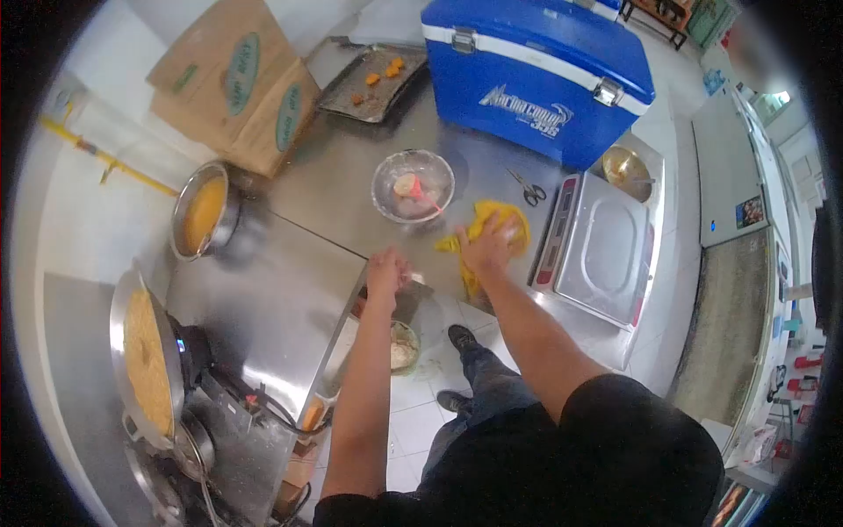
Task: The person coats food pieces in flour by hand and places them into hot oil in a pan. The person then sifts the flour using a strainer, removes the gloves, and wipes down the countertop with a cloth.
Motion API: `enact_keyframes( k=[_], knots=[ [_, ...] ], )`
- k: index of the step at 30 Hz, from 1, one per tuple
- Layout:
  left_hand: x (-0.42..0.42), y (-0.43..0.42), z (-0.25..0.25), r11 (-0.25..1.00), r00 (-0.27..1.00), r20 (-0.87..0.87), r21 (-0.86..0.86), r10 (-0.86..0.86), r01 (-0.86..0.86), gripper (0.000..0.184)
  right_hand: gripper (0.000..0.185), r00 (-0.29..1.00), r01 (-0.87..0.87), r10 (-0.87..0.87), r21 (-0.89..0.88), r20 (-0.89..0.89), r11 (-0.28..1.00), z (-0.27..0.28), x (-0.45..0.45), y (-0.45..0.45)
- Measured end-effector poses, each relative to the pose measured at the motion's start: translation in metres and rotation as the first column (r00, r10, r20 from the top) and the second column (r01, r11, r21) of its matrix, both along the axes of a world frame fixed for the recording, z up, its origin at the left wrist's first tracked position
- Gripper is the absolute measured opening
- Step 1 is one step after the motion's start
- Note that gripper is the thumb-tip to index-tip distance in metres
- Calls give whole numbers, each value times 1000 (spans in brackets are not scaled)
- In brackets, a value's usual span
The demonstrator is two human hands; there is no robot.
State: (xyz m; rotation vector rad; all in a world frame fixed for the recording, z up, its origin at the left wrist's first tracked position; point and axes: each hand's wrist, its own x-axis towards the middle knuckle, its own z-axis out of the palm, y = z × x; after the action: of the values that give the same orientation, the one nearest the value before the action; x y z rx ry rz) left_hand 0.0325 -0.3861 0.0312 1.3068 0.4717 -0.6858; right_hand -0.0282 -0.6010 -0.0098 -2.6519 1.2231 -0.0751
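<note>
My right hand [490, 244] presses on a bunched yellow cloth [481, 218] lying on the steel counter, fingers closed over part of it. To its upper left stands a metal bowl [386, 189] with pale contents and a red-handled utensil [418, 194] inside. Near the counter's front edge, my left hand [386, 270] is held with its fingers curled together; whether anything is between them is hidden. Black-handled scissors [529, 190] lie just beyond the cloth, and a kitchen scale [606, 250] stands to the right.
A blue cooler [536, 79] and a dark tray [373, 88] with orange pieces sit at the back, beside a cardboard box [233, 88]. On the left are a pot of yellow liquid [226, 206] and a large wok [169, 351]. A container [404, 345] stands below the counter edge.
</note>
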Motion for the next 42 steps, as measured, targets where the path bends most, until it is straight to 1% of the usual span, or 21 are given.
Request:
enact_keyframes(
  k=[4,8,11,13,15,16,18,19,20,23,24,26,28,31,33,34,35,36,38,40,42],
  knots=[
    [60,-48,-24,988,988,-70,-70,136,-141,27,89,997,-66,60,-132,-54,989,-16,89,-49],
    [80,-60,-56,962,964,44,-84,262,-258,26,84,930,-361,331,-229,-160,904,-37,145,-81],
    [75,-47,-53,938,937,97,-128,334,-321,23,88,740,-673,656,-176,-151,718,-44,107,-56],
    [68,-19,-36,925,918,138,-147,371,-352,18,98,702,-711,712,32,-18,703,-4,46,-11],
    [47,18,-5,920,904,171,-60,392,-387,15,111,685,-715,727,147,-47,684,9,14,0],
    [35,38,10,912,898,182,9,401,-410,15,112,746,-645,658,136,-105,752,14,32,-3],
    [3,86,22,929,946,285,286,153,-236,15,114,840,-484,499,121,-215,867,17,85,-2],
    [-10,97,37,907,929,215,234,302,-349,15,113,894,-406,404,27,-193,913,14,122,-6],
    [-22,107,54,865,885,142,191,443,-464,16,112,938,-320,307,-65,-158,945,8,168,-13],
    [-75,136,81,805,832,152,212,533,-554,21,97,927,-347,309,178,212,921,-36,290,-10],
    [-89,139,85,781,814,155,230,560,-581,21,91,865,-461,346,301,364,835,-55,313,10],
    [-99,139,86,748,782,163,230,601,-623,22,80,685,-695,726,360,66,623,-38,309,88],
    [-110,137,84,723,748,177,192,640,-664,21,74,420,-877,892,-178,168,446,-43,236,163],
    [-117,140,82,743,756,161,144,634,-654,19,66,181,-980,875,11,449,197,-39,170,138],
    [-127,145,86,737,753,149,153,641,-658,17,63,659,-617,746,634,93,466,21,163,67],
    [-135,152,87,745,761,139,156,634,-649,17,65,722,-691,654,303,228,657,-12,136,31],
    [-142,158,89,754,770,130,156,624,-638,17,65,840,-511,539,417,58,752,10,117,-2],
    [-150,162,94,741,763,131,181,633,-646,17,70,868,-495,464,244,177,834,-21,68,-36],
    [-168,167,102,721,752,130,222,646,-657,17,77,865,-427,382,-79,-325,901,-10,-16,-40],
    [-190,171,98,699,735,108,242,670,-673,18,81,813,-238,263,115,-520,964,36,-41,18],
    [-213,175,100,657,690,81,242,720,-714,19,82,903,-315,347,159,-254,936,4,-16,42]
  ],
)
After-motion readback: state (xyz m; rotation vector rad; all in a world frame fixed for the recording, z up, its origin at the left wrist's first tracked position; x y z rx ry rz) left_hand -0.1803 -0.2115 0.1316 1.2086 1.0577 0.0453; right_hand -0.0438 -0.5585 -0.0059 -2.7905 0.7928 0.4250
